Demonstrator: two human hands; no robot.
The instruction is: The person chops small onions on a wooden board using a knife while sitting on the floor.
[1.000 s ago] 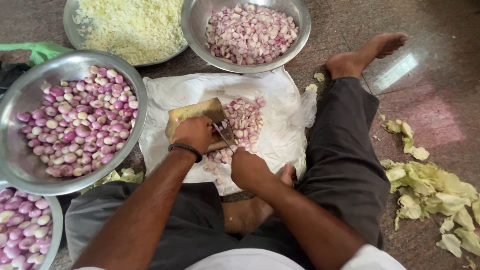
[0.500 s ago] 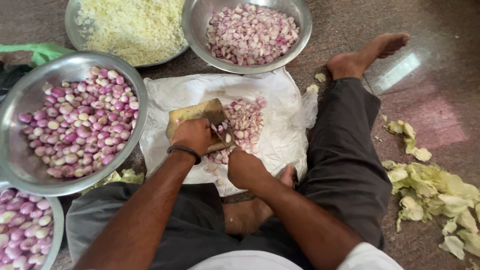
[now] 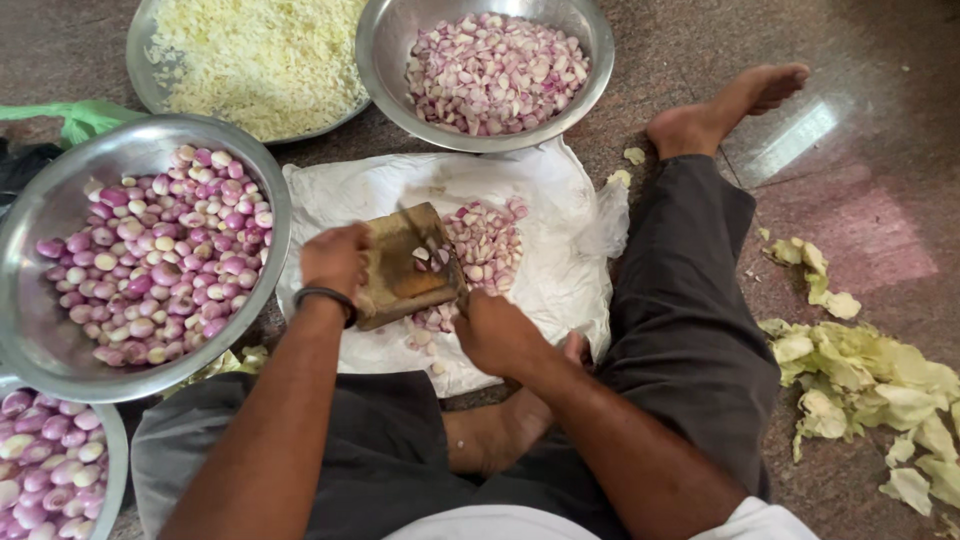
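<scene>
A small wooden chopping block (image 3: 400,270) lies on a white plastic sheet (image 3: 545,195) between my legs, with a few cut shallot pieces (image 3: 432,256) on it. A heap of chopped shallot (image 3: 487,240) sits just to its right. My right hand (image 3: 495,332) grips a knife (image 3: 461,292), whose blade is mostly hidden at the block's right edge. My left hand (image 3: 335,258), with a dark band on the wrist, is at the block's left edge, blurred, close to the steel bowl (image 3: 50,200) of peeled whole shallots (image 3: 165,250).
A steel bowl (image 3: 385,70) of chopped shallot and a steel plate (image 3: 140,60) of shredded cabbage stand at the back. Another bowl of whole shallots (image 3: 45,470) is at lower left. Cabbage leaf scraps (image 3: 860,380) litter the stone floor on the right. My bare foot (image 3: 720,105) rests beyond the sheet.
My left hand has left the top of the block and moved left toward the bowl of whole shallots. The knife has dropped to the block's right edge.
</scene>
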